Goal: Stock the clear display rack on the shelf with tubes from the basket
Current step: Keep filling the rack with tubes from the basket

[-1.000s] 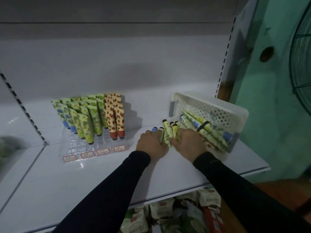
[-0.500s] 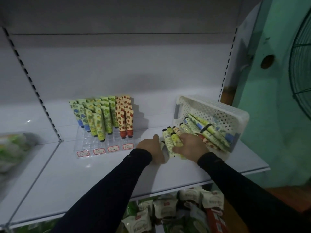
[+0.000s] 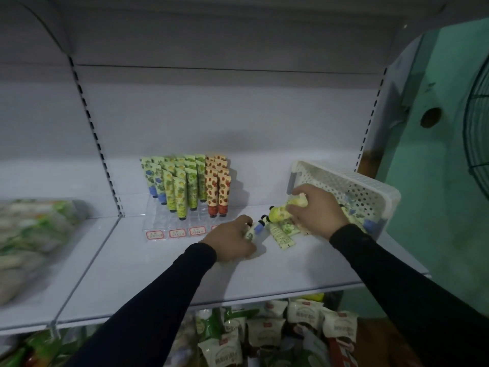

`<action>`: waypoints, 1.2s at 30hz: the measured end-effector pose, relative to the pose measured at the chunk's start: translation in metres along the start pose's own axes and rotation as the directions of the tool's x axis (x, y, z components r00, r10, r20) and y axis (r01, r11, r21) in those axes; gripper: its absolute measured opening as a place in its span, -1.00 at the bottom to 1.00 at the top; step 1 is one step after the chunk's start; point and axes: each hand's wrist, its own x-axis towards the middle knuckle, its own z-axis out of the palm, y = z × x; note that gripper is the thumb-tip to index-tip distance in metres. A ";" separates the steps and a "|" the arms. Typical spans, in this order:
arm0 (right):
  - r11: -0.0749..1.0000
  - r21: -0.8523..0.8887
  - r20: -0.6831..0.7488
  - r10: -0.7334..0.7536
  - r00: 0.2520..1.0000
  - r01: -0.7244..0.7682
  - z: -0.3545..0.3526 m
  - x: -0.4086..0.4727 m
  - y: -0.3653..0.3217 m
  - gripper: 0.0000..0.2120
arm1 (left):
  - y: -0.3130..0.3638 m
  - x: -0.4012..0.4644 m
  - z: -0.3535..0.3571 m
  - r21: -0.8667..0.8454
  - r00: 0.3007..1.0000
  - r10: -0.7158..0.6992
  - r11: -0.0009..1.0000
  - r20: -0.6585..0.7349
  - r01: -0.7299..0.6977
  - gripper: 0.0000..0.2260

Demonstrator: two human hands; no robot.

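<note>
White shelf, dim light. Clear display rack at centre frame, partly filled: upright tubes in blue, green and red prints; front slots hard to read through the clear plastic, red price tags along the front edge. White perforated basket at right, tipped on its side, mouth toward me; its contents mostly hidden behind my right hand. That hand is closed around a yellow-green tube, cap pointing left. My left hand rests low on the shelf, fingers curled over a blue-capped tube; firm grip or not, I cannot tell. Loose tubes between the hands. Left edge of frame blurred.
</note>
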 end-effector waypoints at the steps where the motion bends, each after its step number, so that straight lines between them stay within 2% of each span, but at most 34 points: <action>1: 1.000 0.008 -0.033 -0.022 0.999 0.023 -0.001 0.001 -0.008 -0.67 | -0.008 -0.005 -0.004 -0.100 1.000 0.008 0.995 -0.028 -0.011 -0.50; 4: 0.995 0.058 -0.051 -0.081 0.995 0.084 0.002 0.002 -0.034 -0.73 | -0.030 -0.025 -0.016 -0.399 0.992 0.003 0.915 -0.130 -0.055 -0.48; 6: 0.988 0.083 -0.055 -0.123 0.991 0.128 0.009 0.003 -0.051 -0.72 | -0.045 -0.039 -0.025 -0.503 0.979 -0.016 0.860 -0.203 -0.090 -0.47; 10: 0.973 0.050 -0.015 -0.227 0.974 0.227 0.029 0.006 -0.082 -0.74 | -0.086 -0.060 -0.044 -0.560 0.925 -0.098 0.817 -0.367 -0.136 -0.46; 14: 0.956 0.063 0.014 -0.289 0.957 0.287 0.052 0.010 -0.111 -0.69 | -0.130 -0.070 -0.056 -0.582 0.809 -0.241 0.800 -0.536 -0.148 -0.48; 17: 0.945 0.121 0.005 -0.306 0.952 0.304 0.067 0.012 -0.129 -0.74 | -0.153 -0.075 -0.057 -0.611 0.738 -0.328 0.779 -0.589 -0.142 -0.48; 20: 0.935 0.161 -0.034 -0.315 0.949 0.316 0.082 0.017 -0.144 -0.77 | -0.168 -0.077 -0.057 -0.638 0.699 -0.374 0.755 -0.610 -0.152 -0.50; 27: 0.918 0.212 -0.075 -0.327 0.942 0.335 0.118 0.037 -0.171 -0.76 | -0.193 -0.073 -0.048 -0.677 0.699 -0.402 0.718 -0.592 -0.161 -0.51; 32: 0.932 0.125 -0.099 -0.329 0.939 0.340 0.142 0.046 -0.179 -0.72 | -0.194 -0.072 -0.047 -0.678 0.737 -0.369 0.717 -0.567 -0.163 -0.52; 36: 0.929 0.066 -0.098 -0.358 0.928 0.365 0.156 0.046 -0.180 -0.70 | -0.196 -0.072 -0.046 -0.671 0.741 -0.352 0.720 -0.573 -0.177 -0.52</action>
